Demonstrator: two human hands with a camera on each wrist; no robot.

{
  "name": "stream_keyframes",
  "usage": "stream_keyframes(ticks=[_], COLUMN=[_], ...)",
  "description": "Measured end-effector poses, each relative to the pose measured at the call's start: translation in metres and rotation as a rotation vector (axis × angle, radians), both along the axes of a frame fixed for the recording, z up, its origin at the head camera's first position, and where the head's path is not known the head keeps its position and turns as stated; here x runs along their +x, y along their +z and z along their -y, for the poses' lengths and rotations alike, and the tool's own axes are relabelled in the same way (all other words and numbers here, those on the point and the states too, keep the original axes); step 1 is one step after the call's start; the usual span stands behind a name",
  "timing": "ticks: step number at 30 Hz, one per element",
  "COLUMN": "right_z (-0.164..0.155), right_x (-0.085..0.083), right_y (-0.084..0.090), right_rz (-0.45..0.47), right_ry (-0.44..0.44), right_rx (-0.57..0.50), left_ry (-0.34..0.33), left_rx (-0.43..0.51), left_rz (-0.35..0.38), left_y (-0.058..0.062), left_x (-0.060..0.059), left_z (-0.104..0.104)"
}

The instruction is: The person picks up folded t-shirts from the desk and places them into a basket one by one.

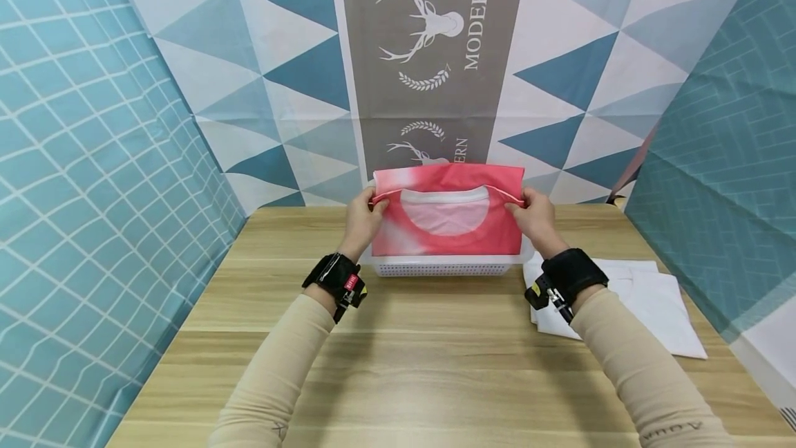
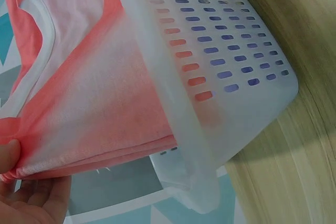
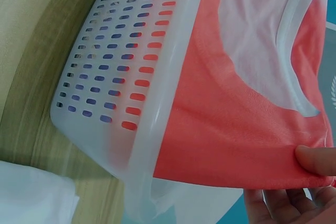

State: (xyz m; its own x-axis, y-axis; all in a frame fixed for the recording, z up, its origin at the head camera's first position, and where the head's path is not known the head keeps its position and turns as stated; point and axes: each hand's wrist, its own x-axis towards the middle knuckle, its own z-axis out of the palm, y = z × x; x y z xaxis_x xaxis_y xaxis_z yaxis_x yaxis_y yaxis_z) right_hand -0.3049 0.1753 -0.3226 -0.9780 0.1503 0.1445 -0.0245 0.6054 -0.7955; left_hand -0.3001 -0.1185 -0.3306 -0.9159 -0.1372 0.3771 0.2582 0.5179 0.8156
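A folded red and white shirt (image 1: 385, 234) hangs between both hands, its pale neckline facing the head camera. My left hand (image 1: 363, 222) pinches its left upper edge, thumb in front and fingers behind. On the opposite edge, my right hand (image 1: 533, 218) pinches the cloth the same way. The shirt's lower part dips inside a white perforated plastic basket (image 1: 441, 268). In the left wrist view, red cloth shows through the upper holes of the basket wall (image 2: 226, 40), with purple-blue in the lower ones. The right wrist view shows the same behind the basket's rim (image 3: 160, 108).
White folded cloth (image 1: 647, 303) lies on the wooden table (image 1: 423, 365) at the right, partly under the right forearm. A patterned curtain (image 1: 298, 54) rises behind the basket. Blue tiled sheeting (image 1: 93, 157) stands along the left side, teal sheeting (image 1: 715, 157) along the right.
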Motion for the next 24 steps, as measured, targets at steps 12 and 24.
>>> stream_keyframes(ticks=[12,24], right_z=[0.002,0.005], right_x=[-0.002,-0.004], right_y=[-0.012,-0.023], right_rz=[0.048,0.049], right_ry=[0.001,0.004], right_rx=[-0.019,0.003], left_ry=[-0.009,0.006], left_rx=[-0.042,-0.026], left_rz=[0.022,0.078], left_y=[-0.008,-0.025], left_x=[0.003,0.004], left_z=[0.0,0.0])
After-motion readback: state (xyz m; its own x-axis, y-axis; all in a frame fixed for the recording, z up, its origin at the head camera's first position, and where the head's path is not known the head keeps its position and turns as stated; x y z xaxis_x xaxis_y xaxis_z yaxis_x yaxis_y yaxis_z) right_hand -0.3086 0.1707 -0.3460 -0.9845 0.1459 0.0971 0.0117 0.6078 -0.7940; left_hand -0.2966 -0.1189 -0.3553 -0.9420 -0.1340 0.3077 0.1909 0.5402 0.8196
